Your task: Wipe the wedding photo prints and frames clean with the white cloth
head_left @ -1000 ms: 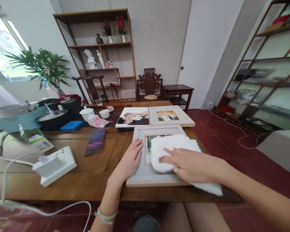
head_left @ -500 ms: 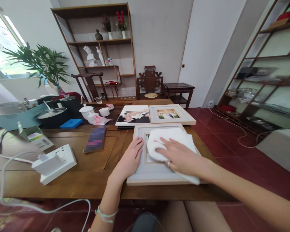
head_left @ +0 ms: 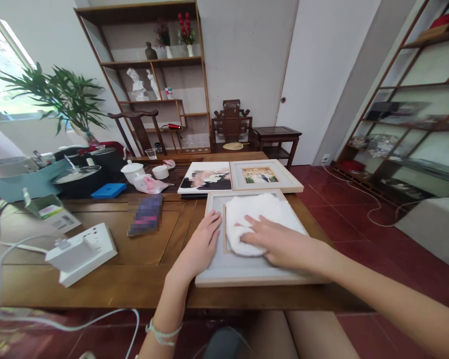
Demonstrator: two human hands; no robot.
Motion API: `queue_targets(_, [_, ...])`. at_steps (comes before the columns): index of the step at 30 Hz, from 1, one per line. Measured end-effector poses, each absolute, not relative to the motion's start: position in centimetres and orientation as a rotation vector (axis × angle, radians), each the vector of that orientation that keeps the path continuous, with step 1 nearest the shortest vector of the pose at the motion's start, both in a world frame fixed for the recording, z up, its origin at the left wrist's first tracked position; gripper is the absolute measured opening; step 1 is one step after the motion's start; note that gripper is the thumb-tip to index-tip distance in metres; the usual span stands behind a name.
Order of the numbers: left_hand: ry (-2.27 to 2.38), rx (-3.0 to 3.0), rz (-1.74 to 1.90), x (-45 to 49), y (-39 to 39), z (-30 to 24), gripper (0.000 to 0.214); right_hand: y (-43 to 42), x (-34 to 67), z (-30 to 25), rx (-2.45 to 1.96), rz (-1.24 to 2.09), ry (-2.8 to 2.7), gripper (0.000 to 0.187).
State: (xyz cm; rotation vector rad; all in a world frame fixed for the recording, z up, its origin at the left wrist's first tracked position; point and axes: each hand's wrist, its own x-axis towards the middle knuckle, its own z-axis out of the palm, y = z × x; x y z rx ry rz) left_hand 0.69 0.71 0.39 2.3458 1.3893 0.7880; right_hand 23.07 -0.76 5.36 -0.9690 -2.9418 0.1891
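Observation:
A picture frame (head_left: 217,271) with a pale wooden edge and a light grey mat lies flat near the table's front edge. My left hand (head_left: 202,244) rests on its left side, fingers stretched out along the mat. Pressed onto the middle of the frame is a fluffy white cloth (head_left: 273,209), bunched under my right hand (head_left: 280,243). The fingers of that hand dig into the cloth, some of them bent. Most of the picture inside the frame is hidden by the cloth.
Beyond lie a second framed picture (head_left: 297,185) and a photo panel (head_left: 189,187). Leftward on the wooden table (head_left: 134,289) are a blurred dark packet (head_left: 146,214), a white power strip (head_left: 105,244) with a cable, an opened small box (head_left: 62,222), a blue box (head_left: 108,190) and teaware.
My right hand and the white cloth have shifted slightly down and left over the frame, and the cloth now hides more of the picture. My left hand stays on the frame's side.

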Motion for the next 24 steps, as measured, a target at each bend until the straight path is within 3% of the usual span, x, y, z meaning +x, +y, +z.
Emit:
queue_targets(9, [1.41, 2.327, 0.72, 0.7, 0.6, 0.6, 0.044, -5.4, 24.3, 8.8, -1.0, 0.645, -2.975, 0.06])
queue_targets(15, [1.397, 2.314, 0.729, 0.8, 0.4, 0.9, 0.045, -3.3, 23.3, 7.0, -1.014, 0.489, -2.93, 0.069])
queue_targets(24, [1.396, 2.337, 0.754, 0.6, 0.6, 0.5, 0.044, 3.4, 21.6, 4.0, -1.27, -0.039, -2.705, 0.074])
